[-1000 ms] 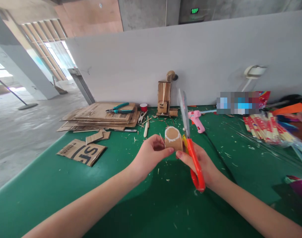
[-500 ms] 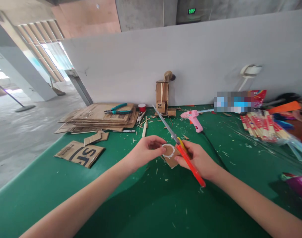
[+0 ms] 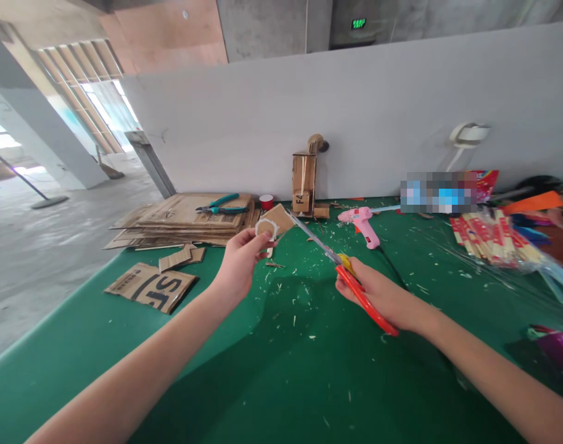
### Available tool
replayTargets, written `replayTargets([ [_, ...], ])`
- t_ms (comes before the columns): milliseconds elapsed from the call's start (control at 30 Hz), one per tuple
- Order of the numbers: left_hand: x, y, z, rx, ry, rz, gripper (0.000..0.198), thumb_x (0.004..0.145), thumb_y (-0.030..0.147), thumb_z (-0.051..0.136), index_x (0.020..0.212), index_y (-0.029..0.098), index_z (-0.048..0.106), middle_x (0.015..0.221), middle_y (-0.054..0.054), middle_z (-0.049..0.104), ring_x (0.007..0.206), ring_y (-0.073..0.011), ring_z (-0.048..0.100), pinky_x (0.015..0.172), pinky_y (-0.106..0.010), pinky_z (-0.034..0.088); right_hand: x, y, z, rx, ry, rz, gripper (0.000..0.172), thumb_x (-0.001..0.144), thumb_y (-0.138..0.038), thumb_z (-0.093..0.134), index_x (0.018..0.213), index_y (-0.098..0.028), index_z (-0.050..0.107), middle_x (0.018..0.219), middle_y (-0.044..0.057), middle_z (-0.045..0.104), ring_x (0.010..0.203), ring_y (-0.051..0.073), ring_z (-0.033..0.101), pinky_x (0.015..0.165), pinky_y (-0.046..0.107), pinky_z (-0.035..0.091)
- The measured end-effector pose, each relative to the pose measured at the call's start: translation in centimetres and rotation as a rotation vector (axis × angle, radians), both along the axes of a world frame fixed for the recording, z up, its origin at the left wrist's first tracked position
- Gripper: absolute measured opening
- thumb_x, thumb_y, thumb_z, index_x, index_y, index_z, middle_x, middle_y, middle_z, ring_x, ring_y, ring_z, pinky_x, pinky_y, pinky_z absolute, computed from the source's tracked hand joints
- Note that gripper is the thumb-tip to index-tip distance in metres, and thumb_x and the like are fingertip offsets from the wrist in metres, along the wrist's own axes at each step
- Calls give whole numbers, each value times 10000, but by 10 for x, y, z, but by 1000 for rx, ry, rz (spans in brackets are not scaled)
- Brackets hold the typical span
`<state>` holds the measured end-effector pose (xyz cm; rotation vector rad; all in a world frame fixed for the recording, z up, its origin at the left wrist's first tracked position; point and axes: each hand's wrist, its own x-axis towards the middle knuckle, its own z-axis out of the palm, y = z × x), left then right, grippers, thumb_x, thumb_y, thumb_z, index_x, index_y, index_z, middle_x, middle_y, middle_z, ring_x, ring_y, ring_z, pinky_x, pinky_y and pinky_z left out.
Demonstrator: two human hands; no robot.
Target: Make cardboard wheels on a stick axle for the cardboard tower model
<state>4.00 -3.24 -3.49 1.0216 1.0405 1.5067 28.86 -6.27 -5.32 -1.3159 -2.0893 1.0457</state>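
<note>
Pinched in my left hand (image 3: 242, 262) is a small piece of cardboard (image 3: 282, 219) with a white ring marked on it, raised over the middle of the table. My right hand (image 3: 371, 290) grips a pair of scissors (image 3: 316, 240) by red and yellow handles. The blades point up and to the left, and their tip lies close to the cardboard's right edge; whether they touch it I cannot tell. The blades look closed or nearly so.
A cardboard stack (image 3: 184, 216) with teal-handled pliers (image 3: 223, 208) lies back left, near a printed cardboard piece (image 3: 152, 288). At the back stand a cardboard construction (image 3: 303, 185) and a pink glue gun (image 3: 362, 223). Packaged sticks (image 3: 487, 240) lie right. Scraps litter the green table (image 3: 281, 382).
My left hand has taken the cardboard away from beside my right hand, moving it left and up. The scissors have shifted slightly right, with their tip now by the cardboard.
</note>
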Motion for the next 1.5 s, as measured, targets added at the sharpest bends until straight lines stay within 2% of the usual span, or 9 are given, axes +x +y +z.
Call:
replayTargets([
  [133, -5, 1, 10, 79, -120, 86, 277, 594, 295, 797, 718, 168, 584, 771, 8, 635, 763, -134, 620, 604, -221, 382, 5, -2, 9, -68, -48, 25, 232, 865, -438, 487, 848, -228, 390, 904, 47, 597, 784, 187, 602, 689, 347, 501],
  [233, -2, -2, 13, 103, -154, 68, 277, 597, 290, 801, 720, 177, 580, 791, 12, 638, 780, -133, 618, 614, -219, 382, 3, -3, 11, -92, -38, 40, 262, 872, -481, 465, 894, -225, 415, 920, 55, 606, 801, 199, 610, 695, 356, 506],
  [400, 8, -11, 11, 52, -132, -16, 242, 623, 288, 784, 739, 178, 602, 787, 16, 638, 775, -123, 608, 611, -219, 364, -5, -8, 12, -115, -19, 57, 304, 887, -523, 436, 902, -220, 424, 959, 55, 589, 847, 189, 598, 752, 355, 494],
  [700, 16, -19, 7, 72, 11, -68, 169, 702, 289, 732, 788, 174, 643, 801, 4, 630, 756, -105, 557, 638, -225, 352, -6, -9, 8, -126, -1, 36, 298, 878, -510, 467, 867, -214, 435, 919, 40, 579, 805, 173, 584, 726, 340, 481],
  [900, 19, -22, 5, -8, -56, -90, 183, 696, 299, 737, 767, 176, 621, 778, 9, 614, 760, -116, 571, 617, -231, 341, -7, -8, 6, -94, -3, 36, 304, 884, -521, 442, 874, -217, 445, 869, 24, 550, 744, 152, 548, 686, 332, 477],
  [1067, 19, -21, 5, 19, -8, -88, 187, 695, 306, 737, 779, 174, 636, 777, 4, 613, 748, -116, 559, 629, -235, 344, -6, -8, 5, -73, -30, 13, 358, 869, -577, 428, 855, -221, 455, 803, 7, 530, 652, 140, 510, 609, 329, 477],
  [1267, 16, -19, 5, 123, 56, -62, 164, 701, 289, 729, 826, 191, 685, 790, 1, 645, 702, -113, 532, 623, -237, 353, -6, -4, 0, -57, 17, -14, 325, 845, -529, 503, 874, -205, 504, 845, 44, 606, 729, 172, 599, 648, 325, 507],
  [1367, 17, -20, 5, 148, 51, -59, 137, 706, 268, 730, 810, 189, 690, 760, 7, 642, 694, -105, 525, 647, -229, 370, -6, -3, -3, 1, -50, -56, 345, 836, -548, 499, 868, -205, 516, 780, 33, 603, 633, 157, 575, 556, 305, 484],
  [1500, 17, -20, 6, 164, 48, -69, 136, 707, 262, 731, 817, 189, 696, 773, 5, 645, 698, -103, 521, 660, -226, 379, -8, -3, -4, 117, -206, -129, 359, 805, -566, 524, 765, -209, 502, 607, -13, 533, 472, 119, 463, 438, 274, 398],
])
